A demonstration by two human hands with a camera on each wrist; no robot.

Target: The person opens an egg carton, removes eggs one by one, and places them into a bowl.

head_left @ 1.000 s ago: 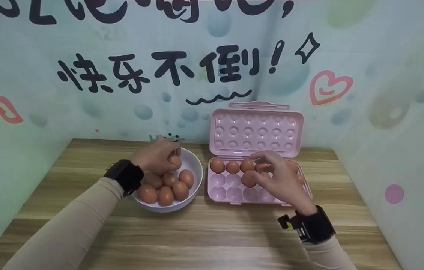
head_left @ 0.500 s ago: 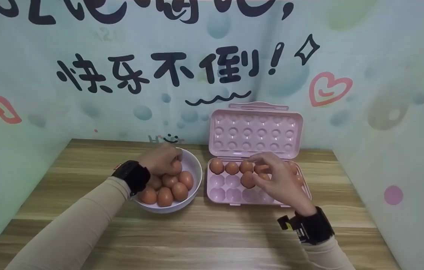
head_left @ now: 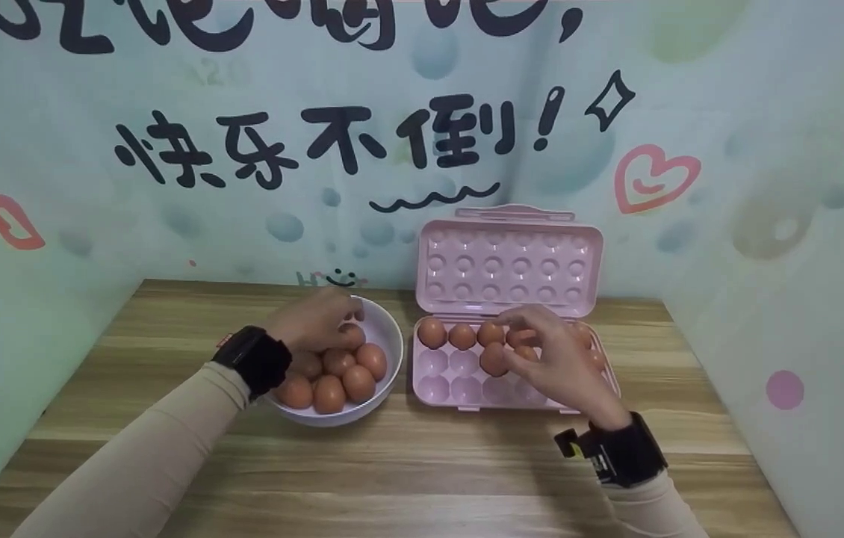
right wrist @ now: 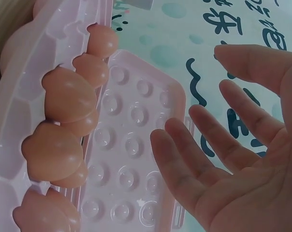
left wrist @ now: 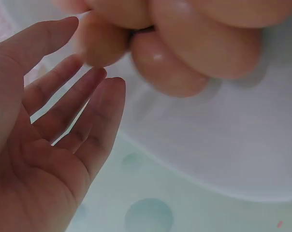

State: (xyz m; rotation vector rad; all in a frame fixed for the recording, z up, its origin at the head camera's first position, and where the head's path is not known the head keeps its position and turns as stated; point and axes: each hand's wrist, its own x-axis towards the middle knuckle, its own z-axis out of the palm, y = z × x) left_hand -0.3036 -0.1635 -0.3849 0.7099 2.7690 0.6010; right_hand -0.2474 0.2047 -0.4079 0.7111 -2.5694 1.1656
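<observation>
By the bench's (head_left: 407, 478) back edge, the left hand (head_left: 317, 317) over eggs (head_left: 337, 362) in the bowl (head_left: 391, 329) and the right hand (head_left: 560, 359) over the egg box (head_left: 464, 388) have fingers apart.

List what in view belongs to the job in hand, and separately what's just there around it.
Seemingly part of the job:
white bowl
brown eggs in the bowl
open pink egg carton
brown eggs in the carton
left hand, over the bowl
right hand, over the carton

Just there:
wooden table
printed backdrop
black wristbands
</observation>
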